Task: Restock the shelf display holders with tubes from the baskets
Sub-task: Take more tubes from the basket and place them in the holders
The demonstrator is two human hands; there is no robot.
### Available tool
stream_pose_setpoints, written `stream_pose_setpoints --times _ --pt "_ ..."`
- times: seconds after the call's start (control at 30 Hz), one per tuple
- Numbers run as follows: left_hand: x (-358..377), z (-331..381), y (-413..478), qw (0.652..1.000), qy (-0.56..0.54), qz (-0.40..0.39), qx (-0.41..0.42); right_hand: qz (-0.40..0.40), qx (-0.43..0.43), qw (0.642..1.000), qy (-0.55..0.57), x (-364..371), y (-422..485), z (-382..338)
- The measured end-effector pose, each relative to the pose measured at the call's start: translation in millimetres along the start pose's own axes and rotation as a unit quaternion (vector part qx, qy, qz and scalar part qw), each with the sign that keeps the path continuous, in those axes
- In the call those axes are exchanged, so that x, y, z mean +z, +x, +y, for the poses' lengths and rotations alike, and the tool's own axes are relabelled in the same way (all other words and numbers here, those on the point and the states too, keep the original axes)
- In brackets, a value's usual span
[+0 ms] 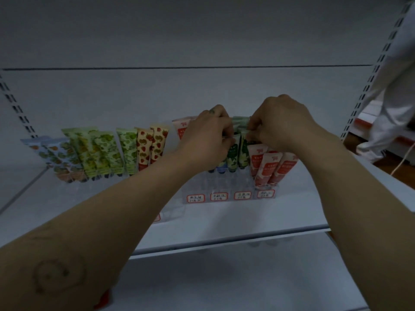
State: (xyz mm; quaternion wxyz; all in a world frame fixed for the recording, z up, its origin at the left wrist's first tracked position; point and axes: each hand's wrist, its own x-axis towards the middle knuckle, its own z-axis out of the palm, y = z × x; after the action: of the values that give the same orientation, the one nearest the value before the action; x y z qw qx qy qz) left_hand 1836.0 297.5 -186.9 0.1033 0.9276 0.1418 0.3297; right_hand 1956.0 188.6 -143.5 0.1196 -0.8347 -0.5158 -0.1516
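Both of my arms reach away from the camera, the left forearm (89, 232) low in the near left corner and the right forearm (359, 187) coming in from the right. They meet over the white shelf (224, 223).

My left hand (206, 133) has its fingers curled round the crimped tops of the dark green tubes (233, 153). My right hand (280, 122) pinches the same bunch from the other side. Those tubes stand upright, caps down, in the middle slots of the clear holder (224, 184), which sits toward the right of the shelf. Red-framed price labels (219, 196) run along its near face.

Just right of the green ones, pink tubes (269, 167) lean in the holder's right-hand slot, touching my right wrist. One more pink tube (183, 127) shows behind my left hand.

Further left on the shelf stands a second row: strawberry-print tubes (152, 147), light green leafy tubes (101, 151), then pale blue tubes (54, 153) at the far left end.

At the far right, beyond the slotted shelf upright (368, 86), a person in white clothing (390, 104) is partly in view.
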Motion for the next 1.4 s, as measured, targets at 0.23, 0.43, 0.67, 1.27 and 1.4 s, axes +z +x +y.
stream_pose_setpoints --times 0.23,0.43,0.67,1.27,1.4 --pt "2 -1 2 1.000 -0.001 -0.003 0.001 -0.006 -0.005 1.000 0.015 1 -1 4" --pt "2 0 2 1.000 -0.001 -0.002 0.008 0.002 -0.008 1.000 0.022 3 -2 4" --pt "1 0 4 1.000 0.009 -0.005 0.006 0.004 -0.044 0.999 -0.015 1 -4 2" --pt "4 -4 0 0.999 0.020 0.023 0.032 0.021 -0.087 0.996 -0.025 1 -11 0" --pt "2 -5 2 0.999 0.007 0.011 0.035 0.004 -0.064 0.998 -0.004 0 -9 3"
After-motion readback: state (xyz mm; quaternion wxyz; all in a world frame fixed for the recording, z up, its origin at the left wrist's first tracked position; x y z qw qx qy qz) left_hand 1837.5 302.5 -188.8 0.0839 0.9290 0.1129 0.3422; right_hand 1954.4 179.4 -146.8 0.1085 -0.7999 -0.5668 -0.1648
